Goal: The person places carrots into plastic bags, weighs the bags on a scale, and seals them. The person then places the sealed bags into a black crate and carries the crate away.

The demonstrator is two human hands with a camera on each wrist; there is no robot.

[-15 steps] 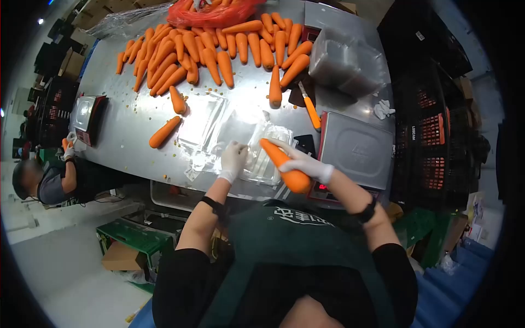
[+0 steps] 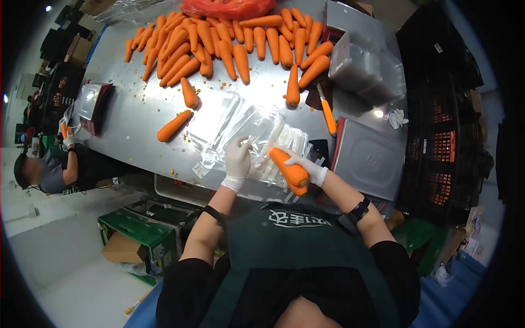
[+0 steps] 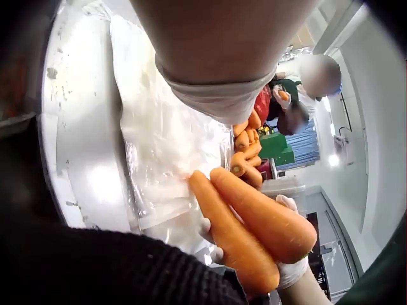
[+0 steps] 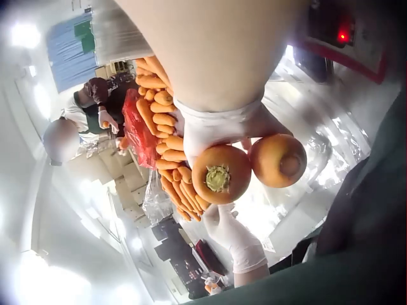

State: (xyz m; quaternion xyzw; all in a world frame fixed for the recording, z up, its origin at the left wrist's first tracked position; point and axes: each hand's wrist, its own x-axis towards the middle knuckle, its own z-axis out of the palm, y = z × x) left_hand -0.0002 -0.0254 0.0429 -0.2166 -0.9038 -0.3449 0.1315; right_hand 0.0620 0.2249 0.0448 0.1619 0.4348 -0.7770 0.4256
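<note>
Two carrots lie side by side in my gloved right hand, which grips them over the table's near edge. Their thick stem ends show in the right wrist view, the nearer carrot with a greenish crown. My gloved left hand hovers at the near side of a layer of clear plastic bags, to the left of the carrot tips. Its fingers are loosely bent, and no object shows in them. In the left wrist view the wrist hides most of that hand.
A carrot pile spreads across the far table by a red plastic bag. An orange-handled knife, a scale and stacked clear trays stand at right. Another person works at left near a second scale.
The carrots in my right hand have turned, so the second one now shows beneath the first. My left hand has turned, its fingers still near the bags. The head view has shifted slightly.
</note>
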